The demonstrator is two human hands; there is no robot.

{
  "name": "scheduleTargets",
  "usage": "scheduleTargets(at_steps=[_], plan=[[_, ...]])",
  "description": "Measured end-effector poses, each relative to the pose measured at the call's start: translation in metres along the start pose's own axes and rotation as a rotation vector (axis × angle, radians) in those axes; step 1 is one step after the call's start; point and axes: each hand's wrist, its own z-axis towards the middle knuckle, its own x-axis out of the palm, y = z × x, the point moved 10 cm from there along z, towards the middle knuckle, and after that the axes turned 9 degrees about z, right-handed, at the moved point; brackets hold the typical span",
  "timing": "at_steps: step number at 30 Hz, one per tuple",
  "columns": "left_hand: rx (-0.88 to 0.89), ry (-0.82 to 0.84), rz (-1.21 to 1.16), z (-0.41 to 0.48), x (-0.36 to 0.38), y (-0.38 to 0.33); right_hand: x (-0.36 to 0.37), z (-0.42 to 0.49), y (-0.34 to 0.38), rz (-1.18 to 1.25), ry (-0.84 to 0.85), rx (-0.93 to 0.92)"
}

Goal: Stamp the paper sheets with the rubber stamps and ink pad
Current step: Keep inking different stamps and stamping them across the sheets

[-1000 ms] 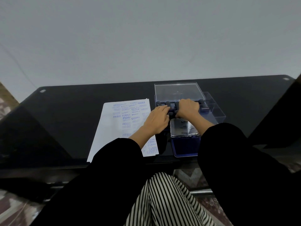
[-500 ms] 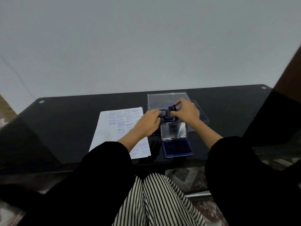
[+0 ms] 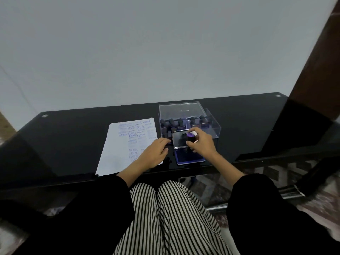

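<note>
Dark round-handled rubber stamp with purple cap (image 3: 190,137) was in the right hand (image 3: 203,145), grip closed round its handle. It was held just above the blue rectangular ink pad (image 3: 190,157), by the pad's raised silvery lid (image 3: 178,142). Half a second before, both hands were at the clear plastic stamp box (image 3: 211,126) behind the pad. Stamp was now out, so pick done; inking likely next. Left hand (image 3: 153,153) had dropped to the pad's left, fingers relaxed, holding nothing, resting on the white paper sheet (image 3: 121,150). Sheet already carried many blue prints. More stamps stood in the box. All sat on the black glass surface (image 3: 73,137).
</note>
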Motion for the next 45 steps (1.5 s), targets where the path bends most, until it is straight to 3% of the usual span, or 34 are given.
scheduleTargets(at_steps=[19,29,45], plan=[[-0.071,-0.133,0.043,-0.008,0.041,0.017,0.043,-0.01,0.002,-0.431,0.034,-0.26],[-0.081,-0.177,0.098,-0.004,0.044,0.018,0.038,-0.012,0.015,-0.642,-0.312,-0.413],[-0.095,-0.186,0.073,-0.003,0.046,0.021,0.04,-0.003,0.016,-0.665,-0.352,-0.387]])
